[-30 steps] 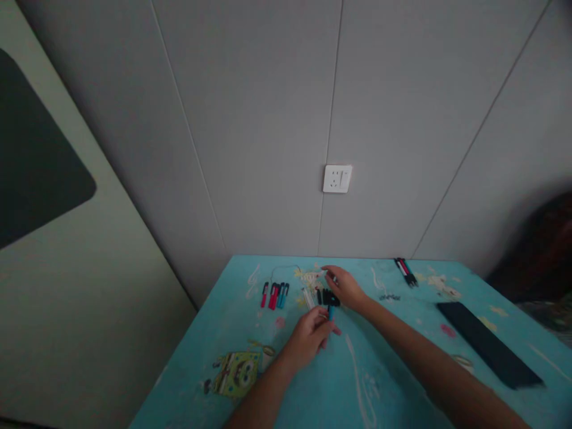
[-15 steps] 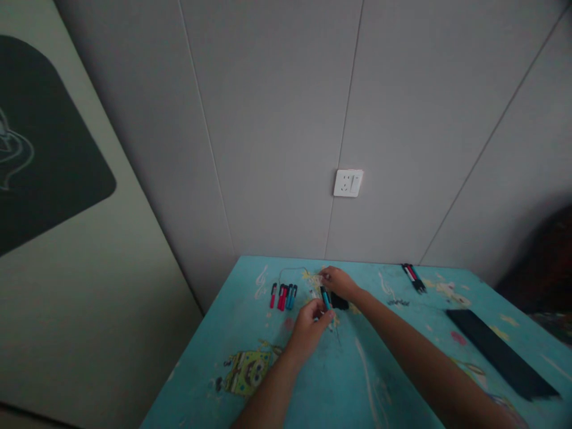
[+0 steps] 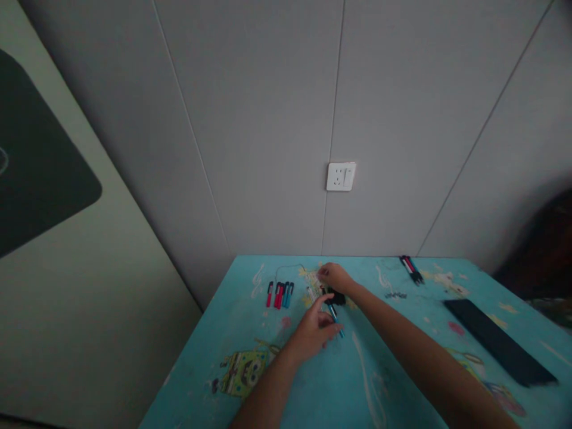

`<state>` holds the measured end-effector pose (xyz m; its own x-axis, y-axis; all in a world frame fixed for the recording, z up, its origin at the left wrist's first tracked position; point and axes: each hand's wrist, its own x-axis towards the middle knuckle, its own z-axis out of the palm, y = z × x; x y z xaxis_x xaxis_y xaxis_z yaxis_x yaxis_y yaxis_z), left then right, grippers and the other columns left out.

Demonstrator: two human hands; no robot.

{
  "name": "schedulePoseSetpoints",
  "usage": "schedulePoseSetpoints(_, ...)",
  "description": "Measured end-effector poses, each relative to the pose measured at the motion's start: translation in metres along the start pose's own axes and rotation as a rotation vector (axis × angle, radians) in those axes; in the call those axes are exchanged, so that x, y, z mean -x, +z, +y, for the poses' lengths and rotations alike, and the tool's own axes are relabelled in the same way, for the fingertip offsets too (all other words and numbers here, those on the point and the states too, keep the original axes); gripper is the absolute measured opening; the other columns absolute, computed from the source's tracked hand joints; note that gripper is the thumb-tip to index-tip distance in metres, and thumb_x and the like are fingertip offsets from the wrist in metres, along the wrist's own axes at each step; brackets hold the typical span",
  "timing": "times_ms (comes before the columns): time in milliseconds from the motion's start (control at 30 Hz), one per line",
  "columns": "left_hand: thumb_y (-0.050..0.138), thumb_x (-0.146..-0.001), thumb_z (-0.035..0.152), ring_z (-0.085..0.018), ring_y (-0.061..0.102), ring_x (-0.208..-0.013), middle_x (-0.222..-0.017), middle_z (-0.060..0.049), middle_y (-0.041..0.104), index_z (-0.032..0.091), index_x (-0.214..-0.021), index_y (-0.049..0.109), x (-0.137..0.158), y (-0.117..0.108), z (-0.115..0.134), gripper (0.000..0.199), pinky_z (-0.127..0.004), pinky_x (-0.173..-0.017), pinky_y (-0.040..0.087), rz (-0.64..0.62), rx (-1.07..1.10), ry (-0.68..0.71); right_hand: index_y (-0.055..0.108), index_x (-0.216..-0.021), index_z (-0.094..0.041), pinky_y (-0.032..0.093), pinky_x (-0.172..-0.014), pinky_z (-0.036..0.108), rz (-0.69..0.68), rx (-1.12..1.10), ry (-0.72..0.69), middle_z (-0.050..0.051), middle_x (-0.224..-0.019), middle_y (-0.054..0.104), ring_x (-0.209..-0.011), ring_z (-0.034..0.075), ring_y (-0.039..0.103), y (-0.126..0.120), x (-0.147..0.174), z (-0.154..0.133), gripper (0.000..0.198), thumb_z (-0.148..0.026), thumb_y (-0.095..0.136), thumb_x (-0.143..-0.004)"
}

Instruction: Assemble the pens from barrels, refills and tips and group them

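A blue pen (image 3: 333,316) lies at a slant on the blue table beside my left hand (image 3: 313,333). That hand's thumb and index finger are spread apart along the pen; the thumb looks to touch its lower end. Farther back, my right hand (image 3: 336,278) has its fingertips pinched together; whatever is between them is too small to name. Below the right hand sits a black item (image 3: 338,297), partly covered. Several whitish pens (image 3: 311,293) lie just left of it. A row of red pens (image 3: 277,295) and blue pens (image 3: 288,294) with dark ends stands out further left.
The table (image 3: 214,333) has a printed cartoon cover and meets a grey wall with a socket plate (image 3: 341,177). Several pens (image 3: 412,270) lie at the back right. A long dark flat piece (image 3: 496,339) lies at the right. A white panel (image 3: 89,286) rises at the left.
My left hand has spread its fingers, and the blue pen it held upright now slants lower and nearer me. The right hand stays pinched in about the same place. The view has shifted slightly.
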<state>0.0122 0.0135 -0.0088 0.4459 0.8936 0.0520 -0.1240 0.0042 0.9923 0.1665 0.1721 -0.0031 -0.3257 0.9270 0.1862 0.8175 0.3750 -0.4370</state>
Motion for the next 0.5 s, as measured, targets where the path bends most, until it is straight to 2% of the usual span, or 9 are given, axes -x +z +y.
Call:
schedulePoseSetpoints(133, 0.072, -0.076, 0.036, -0.008, 0.046, -0.05, -0.07, 0.003, 0.055, 0.023, -0.14, 0.034, -0.001, -0.001, 0.001, 0.076, -0.017, -0.044, 0.032, 0.044, -0.002, -0.002, 0.073, -0.083, -0.014, 0.044, -0.073, 0.025, 0.06, -0.048, 0.024, 0.009, -0.082, 0.073, -0.076, 0.018, 0.063, -0.006, 0.006, -0.004, 0.019, -0.027, 0.059, -0.081)
schedulePoseSetpoints(233, 0.072, -0.077, 0.035, -0.008, 0.047, -0.051, -0.07, 0.003, 0.057, 0.022, -0.138, 0.036, -0.002, -0.003, 0.0, 0.072, -0.017, -0.047, 0.032, 0.123, -0.009, 0.004, 0.07, -0.087, -0.013, 0.045, -0.072, 0.026, 0.108, -0.105, 0.012, 0.009, -0.084, 0.072, -0.076, 0.017, 0.063, -0.02, 0.028, -0.005, 0.02, -0.027, 0.056, -0.084)
schedulePoseSetpoints(400, 0.072, -0.076, 0.032, -0.011, 0.057, -0.061, -0.073, 0.002, 0.062, 0.02, -0.129, 0.038, -0.007, -0.002, -0.004, 0.064, -0.018, -0.054, 0.037, 0.266, 0.034, 0.056, 0.068, -0.087, -0.017, 0.047, -0.07, 0.024, 0.095, -0.203, -0.066, 0.003, -0.083, 0.071, -0.074, 0.015, 0.063, -0.039, 0.097, -0.006, 0.015, -0.026, 0.056, -0.085)
schedulePoseSetpoints(500, 0.07, -0.078, 0.034, -0.008, 0.053, -0.051, -0.073, 0.003, 0.062, 0.021, -0.123, 0.036, -0.01, 0.0, -0.006, 0.058, -0.016, -0.046, 0.033, 0.293, 0.066, 0.038, 0.067, -0.085, -0.018, 0.049, -0.067, 0.024, 0.077, -0.296, -0.095, 0.002, -0.078, 0.07, -0.07, 0.014, 0.063, -0.039, 0.14, -0.004, 0.015, -0.026, 0.054, -0.087)
